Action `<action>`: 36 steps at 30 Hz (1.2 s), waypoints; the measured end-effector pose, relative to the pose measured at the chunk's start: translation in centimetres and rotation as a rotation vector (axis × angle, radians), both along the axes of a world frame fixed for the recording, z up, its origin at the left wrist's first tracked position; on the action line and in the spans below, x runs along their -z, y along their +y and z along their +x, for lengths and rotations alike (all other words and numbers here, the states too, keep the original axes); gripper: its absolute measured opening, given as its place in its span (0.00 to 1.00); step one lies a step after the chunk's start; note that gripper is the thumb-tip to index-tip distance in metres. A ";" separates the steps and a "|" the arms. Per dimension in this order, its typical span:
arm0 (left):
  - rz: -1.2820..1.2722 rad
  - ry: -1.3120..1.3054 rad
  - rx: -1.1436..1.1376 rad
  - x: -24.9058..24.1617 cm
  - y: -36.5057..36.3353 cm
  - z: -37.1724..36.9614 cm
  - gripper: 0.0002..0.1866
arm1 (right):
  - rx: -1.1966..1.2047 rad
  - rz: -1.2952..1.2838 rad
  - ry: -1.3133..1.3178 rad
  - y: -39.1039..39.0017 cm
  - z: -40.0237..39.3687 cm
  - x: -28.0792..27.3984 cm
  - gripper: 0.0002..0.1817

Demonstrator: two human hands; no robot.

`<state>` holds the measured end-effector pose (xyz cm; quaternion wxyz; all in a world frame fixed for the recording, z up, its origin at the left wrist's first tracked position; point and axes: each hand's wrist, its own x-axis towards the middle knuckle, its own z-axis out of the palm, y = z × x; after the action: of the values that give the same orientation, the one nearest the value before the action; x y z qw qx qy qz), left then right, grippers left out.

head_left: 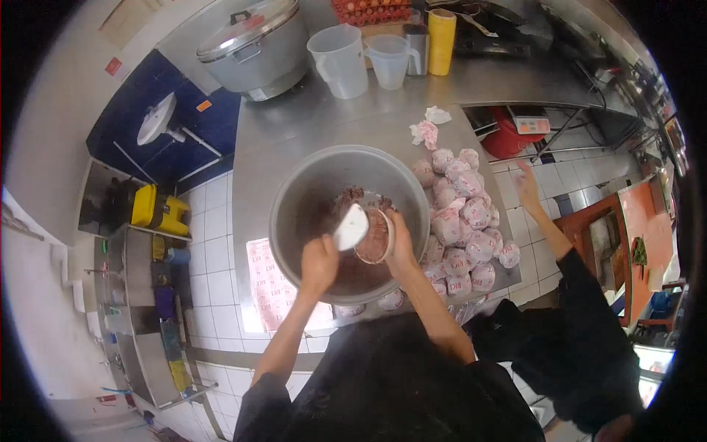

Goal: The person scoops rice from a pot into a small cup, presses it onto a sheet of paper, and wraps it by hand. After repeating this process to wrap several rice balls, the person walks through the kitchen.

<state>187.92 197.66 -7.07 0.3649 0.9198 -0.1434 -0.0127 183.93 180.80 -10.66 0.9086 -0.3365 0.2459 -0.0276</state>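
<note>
My left hand [319,264] is closed around the handle of a white rice paddle [353,227], its flat blade up against a small bowl. My right hand [401,247] grips this bowl [389,234], which is filled with reddish-brown rice [374,240]. Both hands are over a large round metal pot [288,174], where clumps of dark rice [350,196] cling to the bottom. To the pot's right lies a heap of round bundles [458,259] in printed paper. A stack of printed wrapping sheets [266,274] lies by its left side, partly under the rim.
A rice cooker [259,62], plastic measuring jugs [341,65] and a yellow cylinder [442,46] line the back of the steel table [258,144]. Crumpled paper [425,134] lies behind the bundles. On the right, a co-worker's arm [543,215] reaches toward the table.
</note>
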 end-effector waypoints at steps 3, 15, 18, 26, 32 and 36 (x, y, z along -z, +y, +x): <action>-0.009 -0.006 -0.102 0.8 2.3 2.2 0.28 | -0.034 0.060 -0.056 -1.0 -0.8 -1.1 0.27; 0.014 0.062 -0.069 -1.6 1.1 1.0 0.26 | 0.326 -0.188 -0.016 0.1 2.6 1.1 0.23; 0.000 0.016 0.037 0.2 -0.2 0.7 0.28 | 0.326 -0.237 -0.022 0.7 3.3 0.4 0.23; 0.231 -0.060 0.083 0.7 2.1 6.7 0.17 | 0.396 -0.040 -0.241 -0.6 1.7 -2.3 0.26; -0.741 0.338 0.259 -4.7 -2.0 0.4 0.23 | 0.413 -0.401 -0.375 3.2 1.3 -6.4 0.30; -1.438 0.409 0.094 -7.8 -1.8 -1.8 0.32 | 0.397 -0.923 -0.652 6.7 0.8 -10.3 0.30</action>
<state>186.14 195.89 0.72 0.8946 0.4267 -0.0847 -0.1021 184.71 187.55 -0.34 0.6746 -0.6181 -0.0247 -0.4028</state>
